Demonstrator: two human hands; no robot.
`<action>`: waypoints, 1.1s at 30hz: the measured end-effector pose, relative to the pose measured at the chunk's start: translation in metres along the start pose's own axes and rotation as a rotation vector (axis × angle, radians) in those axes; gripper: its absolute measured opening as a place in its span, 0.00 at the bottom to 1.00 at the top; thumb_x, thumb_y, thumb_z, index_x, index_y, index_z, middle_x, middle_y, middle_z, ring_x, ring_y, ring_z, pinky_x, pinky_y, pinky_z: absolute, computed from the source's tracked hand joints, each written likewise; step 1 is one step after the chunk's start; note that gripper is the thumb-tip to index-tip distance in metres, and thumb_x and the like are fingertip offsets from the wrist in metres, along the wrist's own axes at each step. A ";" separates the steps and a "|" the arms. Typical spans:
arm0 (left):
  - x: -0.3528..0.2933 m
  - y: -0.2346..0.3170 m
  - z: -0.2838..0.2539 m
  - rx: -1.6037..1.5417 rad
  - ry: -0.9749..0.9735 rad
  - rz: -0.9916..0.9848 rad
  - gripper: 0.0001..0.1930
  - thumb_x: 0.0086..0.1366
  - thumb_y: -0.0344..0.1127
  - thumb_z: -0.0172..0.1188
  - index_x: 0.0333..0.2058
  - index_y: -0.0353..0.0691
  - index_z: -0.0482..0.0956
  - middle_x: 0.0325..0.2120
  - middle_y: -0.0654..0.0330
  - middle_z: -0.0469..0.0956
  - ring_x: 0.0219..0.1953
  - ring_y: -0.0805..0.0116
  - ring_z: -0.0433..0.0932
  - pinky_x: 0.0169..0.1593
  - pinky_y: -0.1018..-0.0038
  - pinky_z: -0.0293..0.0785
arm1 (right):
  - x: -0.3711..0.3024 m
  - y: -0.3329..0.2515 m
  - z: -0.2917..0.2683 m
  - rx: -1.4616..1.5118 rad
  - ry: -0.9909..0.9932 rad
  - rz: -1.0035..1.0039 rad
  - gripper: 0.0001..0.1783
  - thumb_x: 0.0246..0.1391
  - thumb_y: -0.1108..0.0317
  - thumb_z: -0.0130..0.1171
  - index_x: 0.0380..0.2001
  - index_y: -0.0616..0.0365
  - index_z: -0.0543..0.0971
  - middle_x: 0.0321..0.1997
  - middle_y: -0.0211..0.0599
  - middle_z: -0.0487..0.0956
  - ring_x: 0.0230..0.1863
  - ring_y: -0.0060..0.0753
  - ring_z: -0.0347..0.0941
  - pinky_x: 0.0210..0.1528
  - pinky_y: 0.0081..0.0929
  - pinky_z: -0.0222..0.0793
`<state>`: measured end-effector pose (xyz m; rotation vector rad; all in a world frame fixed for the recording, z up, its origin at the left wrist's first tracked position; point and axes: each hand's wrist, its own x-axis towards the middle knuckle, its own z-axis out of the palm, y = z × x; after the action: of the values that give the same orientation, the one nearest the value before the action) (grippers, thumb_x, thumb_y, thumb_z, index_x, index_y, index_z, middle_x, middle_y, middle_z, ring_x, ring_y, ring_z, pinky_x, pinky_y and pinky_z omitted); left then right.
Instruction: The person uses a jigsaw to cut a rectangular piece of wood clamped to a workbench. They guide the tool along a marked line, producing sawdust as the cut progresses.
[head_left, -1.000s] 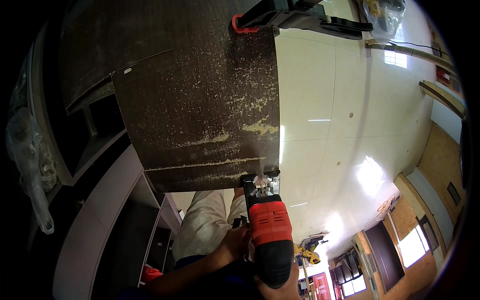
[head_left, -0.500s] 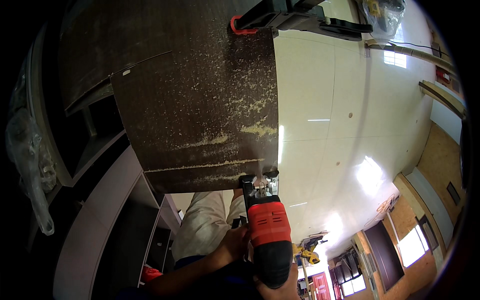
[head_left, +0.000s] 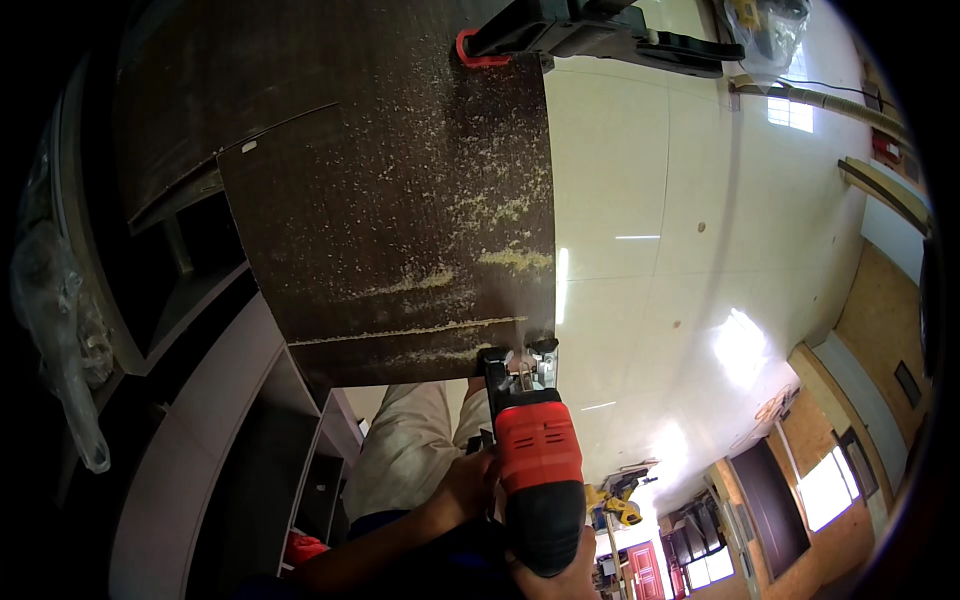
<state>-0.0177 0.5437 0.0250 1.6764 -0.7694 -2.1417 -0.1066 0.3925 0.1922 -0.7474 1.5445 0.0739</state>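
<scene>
A red and black jigsaw [head_left: 540, 445] rests with its front foot on the near right corner of a dark brown board [head_left: 380, 220]. My right hand [head_left: 566, 580] is closed round the rear of the saw, its fingers mostly hidden under the black body. Pressed against the saw's left side, my left hand [head_left: 468, 488] grips it, with some fingertips out of sight. Pale sawdust [head_left: 515, 258] lies scattered over the board, and a thin line of it runs across near the front edge. Fine dust hangs by the blade.
At the far right edge, a black clamp [head_left: 600, 40] with a red pad grips the board. Left of me stands a cabinet frame [head_left: 190, 440] with open compartments, and plastic wrap [head_left: 60, 330] hangs beside it. A yellow tool [head_left: 622, 510] sits on the floor behind right.
The board and clamp sit very slightly further left in the view. My hands and the jigsaw stay almost in place at the board's near right corner.
</scene>
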 end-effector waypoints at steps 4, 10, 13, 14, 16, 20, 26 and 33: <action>0.002 -0.022 0.008 0.003 -0.013 0.002 0.28 0.78 0.58 0.39 0.54 0.40 0.75 0.39 0.39 0.82 0.45 0.38 0.82 0.46 0.53 0.79 | -0.001 0.001 0.003 0.013 0.030 -0.013 0.10 0.44 0.70 0.68 0.31 0.63 0.85 0.26 0.43 0.84 0.29 0.33 0.83 0.34 0.32 0.77; -0.001 -0.023 0.010 -0.133 0.001 -0.106 0.33 0.76 0.64 0.38 0.54 0.39 0.75 0.39 0.38 0.82 0.45 0.37 0.82 0.47 0.52 0.78 | 0.000 0.002 0.002 -0.006 0.007 -0.046 0.11 0.45 0.70 0.68 0.33 0.62 0.86 0.27 0.45 0.85 0.30 0.35 0.84 0.34 0.32 0.78; -0.001 -0.012 0.004 -0.071 0.005 -0.054 0.35 0.76 0.66 0.36 0.53 0.38 0.75 0.39 0.38 0.82 0.46 0.36 0.81 0.47 0.51 0.78 | 0.001 -0.002 0.005 0.016 0.036 -0.075 0.09 0.45 0.70 0.68 0.31 0.62 0.85 0.26 0.43 0.84 0.28 0.34 0.83 0.33 0.33 0.77; -0.001 -0.008 0.001 -0.009 0.006 -0.001 0.35 0.76 0.66 0.35 0.53 0.38 0.74 0.39 0.38 0.82 0.46 0.36 0.81 0.47 0.51 0.78 | 0.002 -0.004 0.006 0.026 0.049 -0.085 0.09 0.45 0.70 0.68 0.30 0.62 0.85 0.25 0.42 0.84 0.27 0.34 0.83 0.32 0.33 0.77; 0.000 -0.014 0.001 0.026 -0.016 -0.028 0.30 0.75 0.61 0.42 0.53 0.38 0.75 0.41 0.39 0.82 0.44 0.37 0.82 0.45 0.51 0.79 | 0.001 0.015 -0.001 -0.020 -0.007 -0.089 0.15 0.43 0.66 0.70 0.36 0.59 0.82 0.27 0.42 0.84 0.30 0.38 0.84 0.36 0.34 0.78; 0.003 -0.011 -0.001 0.163 0.022 0.221 0.19 0.71 0.47 0.56 0.52 0.41 0.76 0.43 0.43 0.79 0.39 0.41 0.83 0.40 0.53 0.81 | 0.000 0.017 -0.008 -0.133 -0.086 -0.119 0.18 0.43 0.65 0.72 0.38 0.57 0.81 0.28 0.39 0.84 0.30 0.37 0.84 0.36 0.32 0.78; 0.006 -0.005 -0.002 0.219 0.018 0.242 0.18 0.69 0.46 0.59 0.52 0.44 0.76 0.43 0.46 0.80 0.39 0.44 0.84 0.39 0.55 0.82 | 0.002 0.017 -0.011 -0.138 -0.105 -0.118 0.18 0.43 0.65 0.71 0.38 0.58 0.80 0.27 0.38 0.83 0.29 0.37 0.84 0.36 0.31 0.78; 0.006 0.001 -0.005 0.242 -0.002 0.210 0.17 0.67 0.44 0.61 0.52 0.47 0.77 0.42 0.51 0.81 0.39 0.47 0.84 0.38 0.57 0.83 | 0.005 0.008 -0.011 -0.093 -0.093 -0.055 0.11 0.42 0.64 0.70 0.31 0.55 0.84 0.27 0.41 0.84 0.29 0.43 0.84 0.35 0.33 0.79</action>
<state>-0.0147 0.5387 0.0204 1.6219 -1.1900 -1.9706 -0.1199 0.3918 0.1859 -0.8485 1.4386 0.1390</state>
